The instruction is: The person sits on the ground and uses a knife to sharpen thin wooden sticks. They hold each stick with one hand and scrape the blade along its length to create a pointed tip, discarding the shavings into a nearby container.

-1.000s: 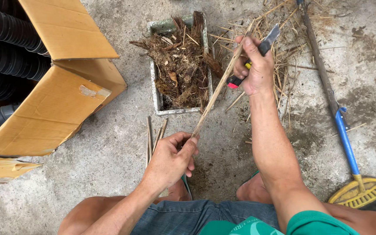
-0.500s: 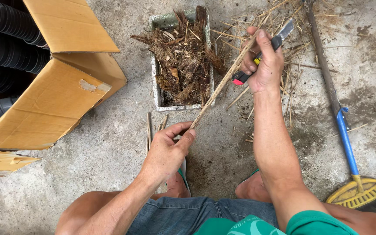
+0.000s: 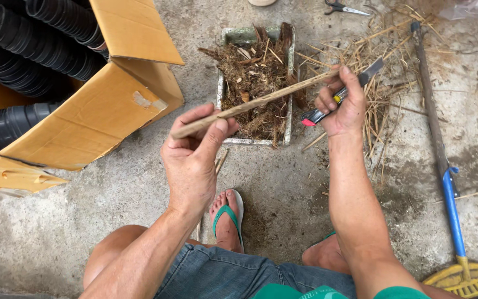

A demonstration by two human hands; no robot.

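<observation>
My left hand (image 3: 195, 152) grips the near end of a long thin wooden stick (image 3: 253, 103), held almost level above the ground. My right hand (image 3: 341, 105) holds a utility knife (image 3: 336, 97) with a red end and yellow detail, its blade end pointing up and right, and touches the stick's far end with a finger. Below the stick sits a rectangular grey tray (image 3: 286, 119) filled with dry brown plant debris.
An open cardboard box (image 3: 112, 105) with stacked black plastic pots (image 3: 34, 50) lies at left. Dry straw (image 3: 377, 72) is scattered at right beside a broom (image 3: 449, 188) with a blue handle and yellow head. Scissors (image 3: 344, 8) lie at the top. My foot in a green sandal (image 3: 227, 218) rests below.
Both hands have lifted the stick from a steep diagonal to a nearly level position, closer to the camera. The left hand has risen from near the ground.
</observation>
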